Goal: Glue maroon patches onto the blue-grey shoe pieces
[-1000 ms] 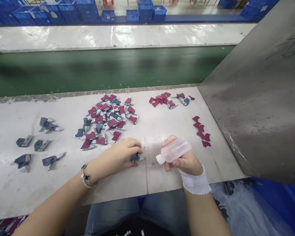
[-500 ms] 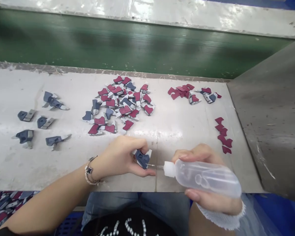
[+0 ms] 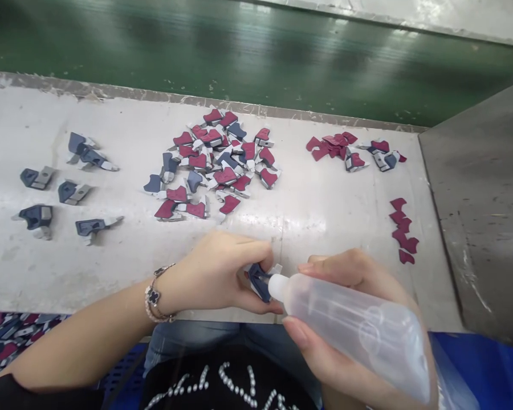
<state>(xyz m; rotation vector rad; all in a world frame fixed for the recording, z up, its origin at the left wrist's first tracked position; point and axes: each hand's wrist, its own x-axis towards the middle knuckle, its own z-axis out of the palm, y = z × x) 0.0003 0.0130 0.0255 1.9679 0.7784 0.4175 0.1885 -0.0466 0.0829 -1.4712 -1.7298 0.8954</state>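
Hands | left point(image 3: 223, 270): pinched on navy part point(image 3: 257, 282) | right point(image 3: 378, 279): curled around translucent bottle point(image 3: 350, 327)

Blue piece point(image 3: 260, 286) in left grip point(image 3: 226, 273); bottle point(image 3: 350, 324) perhaps touching it.

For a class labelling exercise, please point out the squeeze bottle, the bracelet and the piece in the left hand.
Squeeze bottle point(image 3: 353, 324): head view, middle of its translucent body.
Bracelet point(image 3: 153, 296): head view, its dark charm.
Held piece point(image 3: 259, 285): head view, its exposed blue side.
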